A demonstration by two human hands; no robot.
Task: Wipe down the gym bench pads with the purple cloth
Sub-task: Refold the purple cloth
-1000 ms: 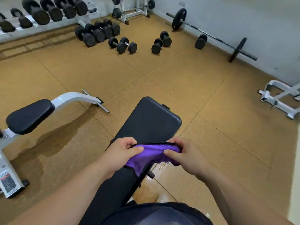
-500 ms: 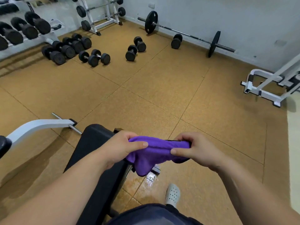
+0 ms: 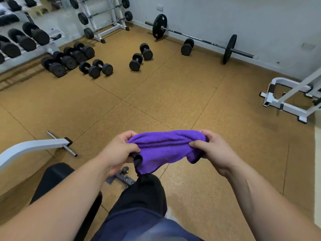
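Note:
The purple cloth (image 3: 163,150) hangs bunched between both hands in the air, above the cork floor. My left hand (image 3: 118,152) pinches its left end and my right hand (image 3: 213,150) pinches its right end. The black bench pad (image 3: 53,181) lies low at the left, mostly behind my left forearm, and the cloth is off to its right, not touching it. A dark trouser leg (image 3: 144,192) shows below the cloth.
A white bench frame (image 3: 33,146) with a steel crossbar reaches in from the left. Several black dumbbells (image 3: 95,67) lie on the floor ahead, by a dumbbell rack (image 3: 20,42). A barbell (image 3: 196,38) rests along the far wall. Another white frame (image 3: 288,100) stands at right.
The view has swung right and up, so the bench pad slid to the lower left. Both hands lifted the cloth away from the pad and now hold it over the floor.

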